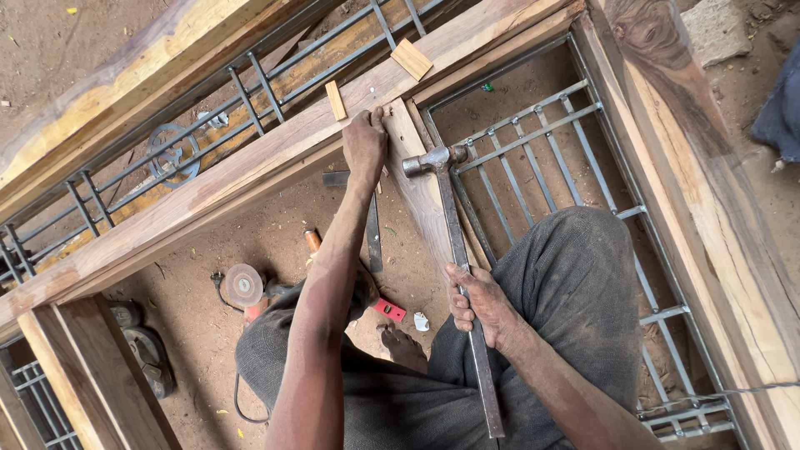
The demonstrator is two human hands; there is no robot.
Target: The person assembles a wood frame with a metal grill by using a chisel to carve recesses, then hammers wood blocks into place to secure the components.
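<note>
Hammer sits gripped in my right hand by its metal handle, head touching the wooden plank just beside my left hand, whose fingers press the plank's top end against the wooden frame.

Sandy dirt ground carries a wooden frame, angle grinder and metal grille.
</note>
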